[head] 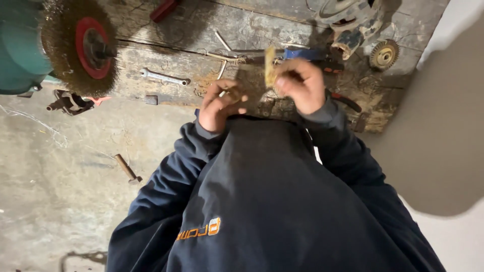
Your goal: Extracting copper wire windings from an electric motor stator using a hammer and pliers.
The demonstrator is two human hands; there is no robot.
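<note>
A thin, flat, yellowish-tan strip stands upright, pinched in our right hand above the worn wooden workbench. Our left hand, beside it, curls shut around a small piece we cannot identify. A steel spanner lies left of the strip.

Workbench: worn, scratched wood, matt and stained. Spanner: bare metal, dull shine. Wire brush wheel: bristly brass-coloured wire, red glossy hub. Gear: toothed metal, yellowish. Sleeve: soft dark cloth. Small piece in right hand: blurred, possibly brass.
</note>
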